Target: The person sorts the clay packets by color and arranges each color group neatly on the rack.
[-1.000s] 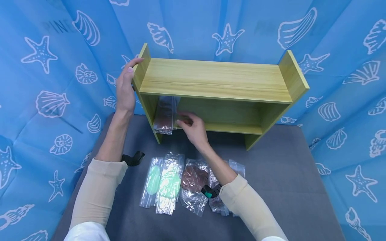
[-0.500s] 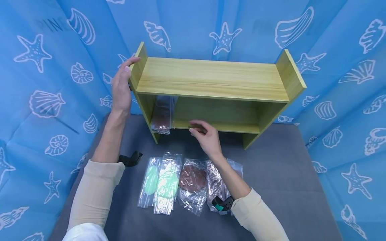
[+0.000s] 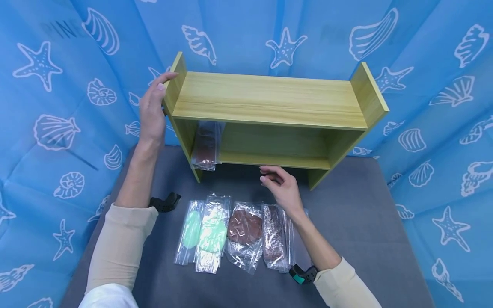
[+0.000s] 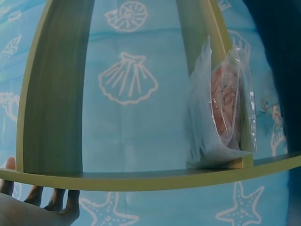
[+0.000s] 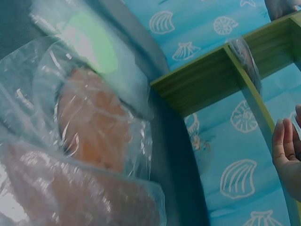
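Neither hand pinches anything: in the head view the left hand (image 3: pixel 152 112) lies with straight fingers flat against the outer face of the left side panel of the yellow-green wooden shelf (image 3: pixel 269 100), bracing it, while the right hand (image 3: pixel 283 188) hovers empty and loosely spread just in front of the lower board, above the row of bags on the grey mat (image 3: pixel 346 231). One bagged brown puff (image 3: pixel 206 145) stands upright on the lower board, leaning against the left panel. Below lie two bagged green puffs (image 3: pixel 204 233), a bagged round brown puff (image 3: pixel 244 229) and, nearest the right hand, a bagged oblong brown puff (image 3: pixel 274 235). To do this well, I judge the right hand should take that nearest bag by its upper edge so it can be stood on end beside the shelved one, while the left keeps the shelf from sliding. From the left wrist, the fingertips (image 4: pixel 66 205) show at the panel's edge, and the shelved bag (image 4: pixel 225 113) stands touching the upright board. From the right wrist, only straight fingers (image 5: pixel 287 150) show at the frame edge, holding nothing; the round brown puff (image 5: pixel 96 127) lies under crinkled film that looks slippery to grasp.
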The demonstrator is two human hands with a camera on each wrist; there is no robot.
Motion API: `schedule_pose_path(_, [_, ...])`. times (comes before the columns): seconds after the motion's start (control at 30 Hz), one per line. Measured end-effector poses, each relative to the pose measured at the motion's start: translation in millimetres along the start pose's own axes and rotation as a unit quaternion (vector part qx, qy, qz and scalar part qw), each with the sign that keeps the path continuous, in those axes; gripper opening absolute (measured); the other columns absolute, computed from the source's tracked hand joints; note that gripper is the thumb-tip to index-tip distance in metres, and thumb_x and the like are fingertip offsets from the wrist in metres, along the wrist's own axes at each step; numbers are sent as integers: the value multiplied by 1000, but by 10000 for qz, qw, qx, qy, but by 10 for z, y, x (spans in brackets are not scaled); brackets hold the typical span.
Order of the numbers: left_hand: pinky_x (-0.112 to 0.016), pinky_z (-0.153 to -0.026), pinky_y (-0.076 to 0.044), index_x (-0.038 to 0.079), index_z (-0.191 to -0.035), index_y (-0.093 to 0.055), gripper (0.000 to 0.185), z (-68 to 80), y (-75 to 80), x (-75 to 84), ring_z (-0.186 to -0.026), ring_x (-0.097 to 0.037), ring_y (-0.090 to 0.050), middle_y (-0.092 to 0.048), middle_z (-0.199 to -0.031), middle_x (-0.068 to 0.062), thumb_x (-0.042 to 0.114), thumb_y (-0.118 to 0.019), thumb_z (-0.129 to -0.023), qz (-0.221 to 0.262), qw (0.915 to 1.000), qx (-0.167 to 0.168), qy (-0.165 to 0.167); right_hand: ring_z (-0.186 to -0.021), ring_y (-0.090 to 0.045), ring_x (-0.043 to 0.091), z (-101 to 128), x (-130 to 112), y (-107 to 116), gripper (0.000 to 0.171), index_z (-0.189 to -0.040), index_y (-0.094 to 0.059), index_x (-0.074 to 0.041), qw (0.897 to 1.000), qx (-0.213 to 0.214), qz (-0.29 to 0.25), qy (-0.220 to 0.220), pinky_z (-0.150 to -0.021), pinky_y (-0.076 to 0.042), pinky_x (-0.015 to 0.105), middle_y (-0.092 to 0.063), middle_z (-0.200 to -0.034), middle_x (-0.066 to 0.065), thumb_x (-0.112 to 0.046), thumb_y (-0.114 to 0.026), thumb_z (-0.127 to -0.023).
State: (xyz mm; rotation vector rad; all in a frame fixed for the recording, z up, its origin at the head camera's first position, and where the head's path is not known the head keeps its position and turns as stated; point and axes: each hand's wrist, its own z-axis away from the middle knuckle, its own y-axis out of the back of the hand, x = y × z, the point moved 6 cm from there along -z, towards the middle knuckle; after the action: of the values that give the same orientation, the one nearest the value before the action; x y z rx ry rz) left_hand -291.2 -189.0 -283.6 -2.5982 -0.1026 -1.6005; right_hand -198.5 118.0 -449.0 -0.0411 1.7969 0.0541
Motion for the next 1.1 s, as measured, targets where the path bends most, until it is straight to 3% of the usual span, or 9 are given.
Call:
schedule_pose_path(0.33, [-25, -111, -26, 7, -129, -63, 39, 0, 9, -29, -142, -14, -33, -37, -156, -9, 22, -38, -103, 38, 9999, 48, -125, -90, -66, 17, 290, 121, 302, 29, -119, -66, 5, 9996, 103, 94, -257, -82, -56, 30, -67, -116, 17, 2, -69, -90])
schedule_pose_path(0.83, [-28, -111, -25, 9, -128, -64, 38, 3, -34, -32, -142, -15, -31, -36, -156, -9, 22, -40, -103, 387, 9991, -17, -159, -90, -68, 17, 676, 291, 733, 32, -121, -64, 8, 9954, 485, 413, -722, -81, -56, 27, -70, -109, 2, 4, -69, -90])
schedule_pose_path(1.1, [-40, -107, -30, 12, -128, -65, 38, 36, -33, -16, -139, -20, -33, -37, -155, -8, 27, -41, -102, 373, 9990, -3, -229, -90, -68, 17, 870, 381, 907, 33, -122, -61, 11, 9931, 586, 601, -823, -79, -56, 25, -71, -107, 1, 9, -66, -89])
